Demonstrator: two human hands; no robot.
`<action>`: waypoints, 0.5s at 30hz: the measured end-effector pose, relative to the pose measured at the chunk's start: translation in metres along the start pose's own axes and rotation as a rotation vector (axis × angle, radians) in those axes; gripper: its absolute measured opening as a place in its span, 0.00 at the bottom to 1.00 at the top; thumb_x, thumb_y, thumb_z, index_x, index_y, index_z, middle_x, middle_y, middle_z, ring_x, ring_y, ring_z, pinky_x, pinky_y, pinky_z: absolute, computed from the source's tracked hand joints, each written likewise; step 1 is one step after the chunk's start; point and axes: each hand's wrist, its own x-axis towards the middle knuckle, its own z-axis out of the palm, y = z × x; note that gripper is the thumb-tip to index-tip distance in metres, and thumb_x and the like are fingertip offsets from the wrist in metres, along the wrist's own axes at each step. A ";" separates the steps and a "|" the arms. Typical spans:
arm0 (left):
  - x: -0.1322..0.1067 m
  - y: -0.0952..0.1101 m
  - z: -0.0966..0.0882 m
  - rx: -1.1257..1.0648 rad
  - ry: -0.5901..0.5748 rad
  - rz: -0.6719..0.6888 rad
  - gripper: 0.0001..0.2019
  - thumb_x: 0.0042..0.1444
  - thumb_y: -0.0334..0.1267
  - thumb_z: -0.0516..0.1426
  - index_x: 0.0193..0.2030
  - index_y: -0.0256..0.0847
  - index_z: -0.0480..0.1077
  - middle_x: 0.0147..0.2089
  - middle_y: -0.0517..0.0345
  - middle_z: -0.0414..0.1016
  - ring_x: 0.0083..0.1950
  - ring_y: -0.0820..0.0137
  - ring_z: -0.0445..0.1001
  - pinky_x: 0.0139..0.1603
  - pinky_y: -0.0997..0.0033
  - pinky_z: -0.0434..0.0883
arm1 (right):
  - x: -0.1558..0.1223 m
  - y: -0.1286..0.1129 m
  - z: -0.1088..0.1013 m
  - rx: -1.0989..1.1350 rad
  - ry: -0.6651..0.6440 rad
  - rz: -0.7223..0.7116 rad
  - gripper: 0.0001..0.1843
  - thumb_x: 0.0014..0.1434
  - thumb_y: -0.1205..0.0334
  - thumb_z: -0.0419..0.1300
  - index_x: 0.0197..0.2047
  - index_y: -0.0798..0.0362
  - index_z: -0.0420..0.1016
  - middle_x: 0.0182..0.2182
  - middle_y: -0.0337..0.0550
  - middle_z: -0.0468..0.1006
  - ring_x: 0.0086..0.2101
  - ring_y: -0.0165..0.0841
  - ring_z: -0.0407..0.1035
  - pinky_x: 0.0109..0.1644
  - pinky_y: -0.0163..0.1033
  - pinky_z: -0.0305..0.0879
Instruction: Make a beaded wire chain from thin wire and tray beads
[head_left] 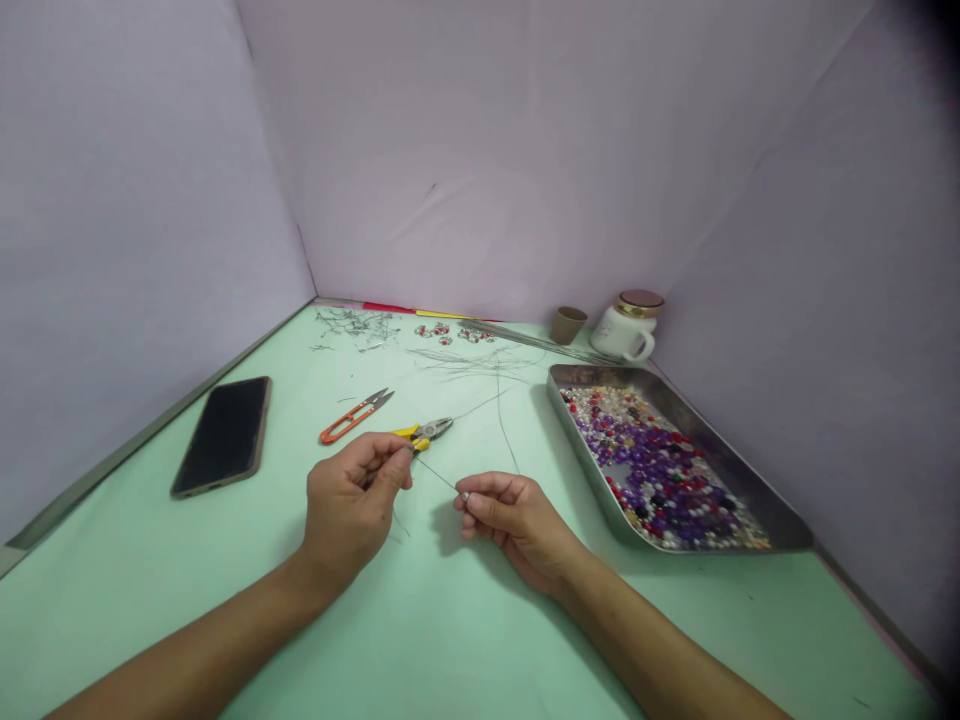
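My left hand [351, 505] is closed, thumb and forefinger pinching one end of a thin wire [436, 473]. The wire runs down to the right into my right hand [529, 520], which pinches a small pale bead [465, 495] at its fingertips. A loose length of wire rises behind the right hand. Just beyond my left fingers lie yellow-handled pliers [435, 430], their handles partly hidden by that hand. Orange thread snips [356, 415] rest to the left of the pliers, blades pointing away.
To the right stands a metal tray [727, 460] holding many mixed beads. A dark phone [223, 435] lies on the left. Along the back are wire scraps [356, 325], small red beaded pieces [435, 332], a brown cup [568, 325] and a lidded white mug [624, 332]. Pale walls enclose the table.
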 end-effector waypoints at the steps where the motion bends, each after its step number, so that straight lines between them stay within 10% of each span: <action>1: 0.000 0.000 0.000 0.004 0.001 -0.008 0.05 0.49 0.35 0.53 0.28 0.37 0.68 0.19 0.64 0.67 0.17 0.80 0.59 0.16 0.81 0.59 | 0.000 0.000 0.000 -0.001 -0.004 -0.001 0.13 0.39 0.65 0.68 0.31 0.59 0.75 0.25 0.43 0.77 0.21 0.25 0.68 0.29 0.32 0.67; 15: 0.000 -0.001 0.002 0.010 -0.048 -0.062 0.06 0.48 0.36 0.53 0.28 0.37 0.68 0.19 0.64 0.67 0.18 0.79 0.60 0.18 0.80 0.58 | -0.001 0.002 0.001 -0.044 -0.005 -0.016 0.14 0.39 0.62 0.68 0.31 0.59 0.75 0.25 0.43 0.77 0.22 0.26 0.69 0.29 0.34 0.68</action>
